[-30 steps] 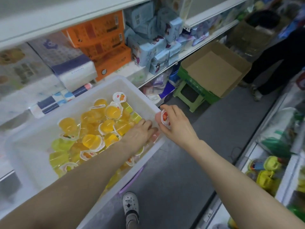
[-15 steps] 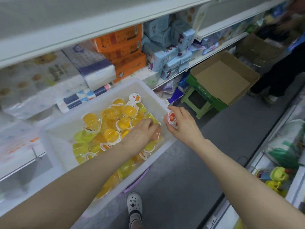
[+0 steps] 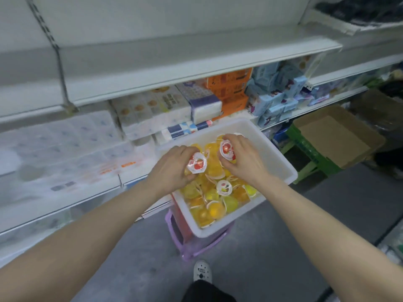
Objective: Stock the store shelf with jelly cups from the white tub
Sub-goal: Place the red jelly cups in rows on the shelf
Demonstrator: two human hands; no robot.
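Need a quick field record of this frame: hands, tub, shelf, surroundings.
left hand: grips a red jelly cup
right hand: grips a second red jelly cup
white tub: holds many yellow and orange cups, sits on a purple stool
empty shelf: above the tub, bare
below shelf: tissue packs
floor right: open cardboard box

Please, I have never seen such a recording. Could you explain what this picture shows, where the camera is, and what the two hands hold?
There is no machine: a person wears a camera on the head, looking down at their own arms. The left hand grips a red jelly cup, and the right hand grips another red jelly cup. Below them is the white tub, full of yellow and orange jelly cups, resting on a purple stool. The empty shelf above is white.
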